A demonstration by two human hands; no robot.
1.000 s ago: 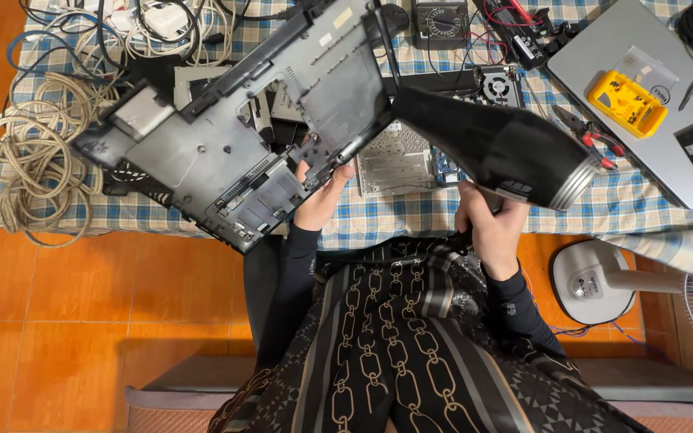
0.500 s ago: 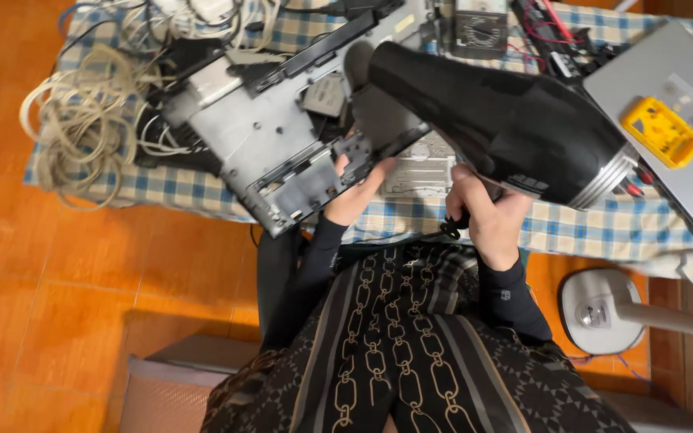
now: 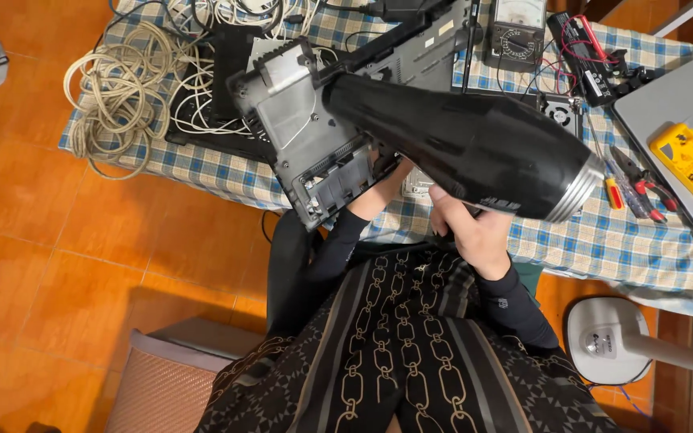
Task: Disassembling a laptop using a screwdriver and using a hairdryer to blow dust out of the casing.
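On the checked tablecloth (image 3: 595, 240), laptop base (image 3: 314, 144) tilted up, left hand (image 3: 378, 192) bracing its lower edge, grip mostly hidden. Black hair dryer (image 3: 459, 148) clamped in right hand (image 3: 475, 236), barrel across the base. Pliers (image 3: 639, 180) lie nearby.

coiled beige cable (image 3: 118, 92) at table's left end, on blue checked cloth (image 3: 603, 240). analogue multimeter (image 3: 515, 32) at far edge. yellow meter (image 3: 690, 159) on silver laptop (image 3: 675, 100). red-handled pliers (image 3: 643, 180) beside it. white fan base (image 3: 611, 341) on orange floor (image 3: 58, 265).
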